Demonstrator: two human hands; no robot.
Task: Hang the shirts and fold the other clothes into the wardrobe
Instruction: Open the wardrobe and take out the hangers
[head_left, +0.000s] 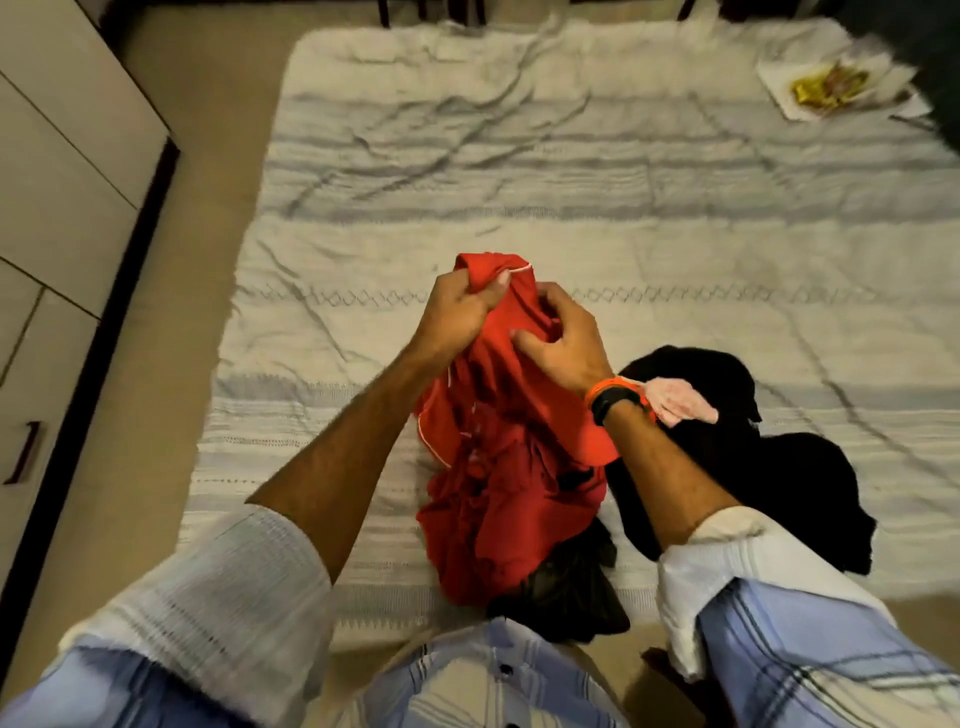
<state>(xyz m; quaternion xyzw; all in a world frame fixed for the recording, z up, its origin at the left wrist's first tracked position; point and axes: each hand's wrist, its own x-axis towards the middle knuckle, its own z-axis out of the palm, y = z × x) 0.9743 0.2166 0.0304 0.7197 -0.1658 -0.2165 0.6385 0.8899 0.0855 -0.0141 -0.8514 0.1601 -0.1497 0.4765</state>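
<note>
A red garment (498, 467) with thin white piping hangs bunched over the near edge of the bed (519, 171). My left hand (457, 312) grips its top edge, fingers closed on the cloth. My right hand (563, 343), with an orange band and a black watch at the wrist, pinches the same red garment just to the right. A heap of black clothes (769, 467) lies on the bed to the right, with a small pink piece (675, 397) on top. More dark cloth (566, 587) lies under the red garment's lower end.
The wardrobe (57, 218) stands at the left with its light doors shut and a dark handle (23, 452) low down. A strip of floor (208, 156) runs between it and the bed. A white plate with yellow wrappers (826, 88) sits at the bed's far right.
</note>
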